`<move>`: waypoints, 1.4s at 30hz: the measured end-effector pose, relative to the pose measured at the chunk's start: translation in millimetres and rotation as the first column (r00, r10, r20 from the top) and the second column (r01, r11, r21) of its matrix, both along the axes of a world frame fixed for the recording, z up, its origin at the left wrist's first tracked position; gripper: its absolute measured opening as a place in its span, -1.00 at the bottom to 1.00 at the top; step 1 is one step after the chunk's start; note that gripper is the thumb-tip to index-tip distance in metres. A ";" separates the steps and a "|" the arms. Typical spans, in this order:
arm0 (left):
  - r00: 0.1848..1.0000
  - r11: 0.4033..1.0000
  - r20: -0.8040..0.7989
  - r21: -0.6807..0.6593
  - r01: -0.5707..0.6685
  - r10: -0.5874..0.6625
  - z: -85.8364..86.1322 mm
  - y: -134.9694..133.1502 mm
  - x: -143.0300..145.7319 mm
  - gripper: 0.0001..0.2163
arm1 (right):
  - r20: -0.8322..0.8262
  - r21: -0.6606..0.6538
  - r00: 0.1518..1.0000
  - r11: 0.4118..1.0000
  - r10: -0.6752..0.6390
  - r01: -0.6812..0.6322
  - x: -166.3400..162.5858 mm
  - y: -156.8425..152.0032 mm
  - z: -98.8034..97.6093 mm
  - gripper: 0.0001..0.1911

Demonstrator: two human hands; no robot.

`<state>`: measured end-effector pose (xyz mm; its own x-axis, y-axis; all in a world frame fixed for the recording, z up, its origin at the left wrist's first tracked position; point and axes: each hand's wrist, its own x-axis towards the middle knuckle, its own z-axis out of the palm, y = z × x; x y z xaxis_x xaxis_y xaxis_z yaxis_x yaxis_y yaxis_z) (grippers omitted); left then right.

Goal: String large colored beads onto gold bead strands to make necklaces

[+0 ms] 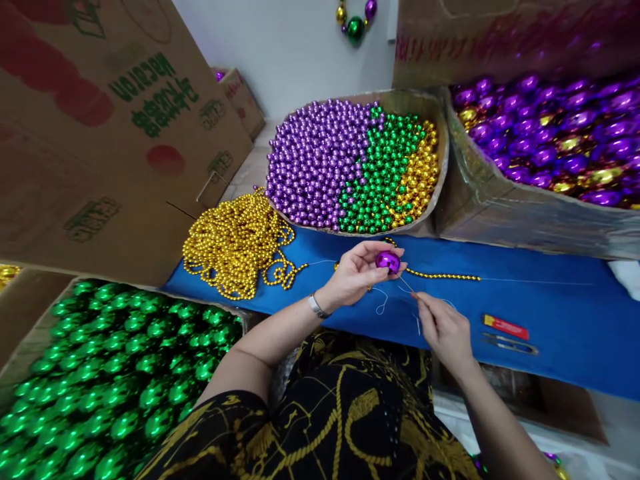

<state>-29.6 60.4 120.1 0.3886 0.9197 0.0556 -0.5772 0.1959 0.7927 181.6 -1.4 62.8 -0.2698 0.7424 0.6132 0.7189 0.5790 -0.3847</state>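
My left hand [353, 273] holds a large shiny purple bead [388, 261] between its fingertips, above the blue table cover [550, 307]. My right hand [443, 328] pinches a thin needle or thread end [406, 285] that points up toward the bead. A short strand of small gold beads [443, 276] lies on the blue cover just behind the hands, with a fine thread running off to the right. Loose white thread curls on the cover between my hands.
A pile of gold bead strands [235, 247] lies at left. A cardboard tray [440, 193] holds purple, green and gold beads. Boxes of large purple beads [555, 133] and green beads [115, 380] flank me. A red lighter [505, 327] and snips [510, 344] lie at right.
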 end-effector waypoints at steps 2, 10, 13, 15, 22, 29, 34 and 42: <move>1.000 1.000 -0.003 0.027 0.011 -0.010 -1.6 0.3 -0.4 -0.62 | 0.010 0.017 1.000 1.000 -0.008 0.008 -0.1 0.8 1.1 -0.75; 0.998 0.997 -0.054 0.074 -0.020 0.024 -3.8 3.1 -0.6 -0.63 | -0.025 -0.009 1.000 1.000 -0.005 0.004 -1.5 2.5 1.9 -0.75; 0.999 0.998 -0.035 0.067 -0.007 0.009 -4.8 3.0 0.0 -0.64 | -0.042 -0.022 0.999 1.000 0.009 -0.010 0.4 2.2 0.6 -0.77; 1.000 0.999 -0.017 0.049 0.001 -0.001 -5.0 2.7 0.6 -0.64 | -0.049 -0.039 0.999 0.999 0.019 -0.021 1.9 1.9 0.0 -0.76; 0.999 0.999 -0.031 0.045 0.017 -0.016 -4.1 4.3 0.7 -0.62 | 0.051 0.003 0.998 0.999 -0.045 0.045 4.7 1.2 -1.0 -0.75; 0.997 0.999 -0.072 0.007 0.034 -0.034 -0.2 7.2 -0.2 -0.63 | -0.040 -0.071 0.999 0.997 -0.020 0.017 2.0 0.3 -0.5 -0.78; 0.994 0.993 -0.097 0.103 0.050 -0.040 -2.3 5.3 0.8 -0.63 | -0.072 -0.103 0.997 0.995 -0.004 -0.004 5.1 1.3 -5.4 -0.81; 0.995 0.995 -0.081 0.080 0.062 -0.055 -8.5 1.8 5.0 -0.62 | -0.094 -0.112 0.996 0.994 0.011 -0.022 11.1 -3.7 -11.9 -0.81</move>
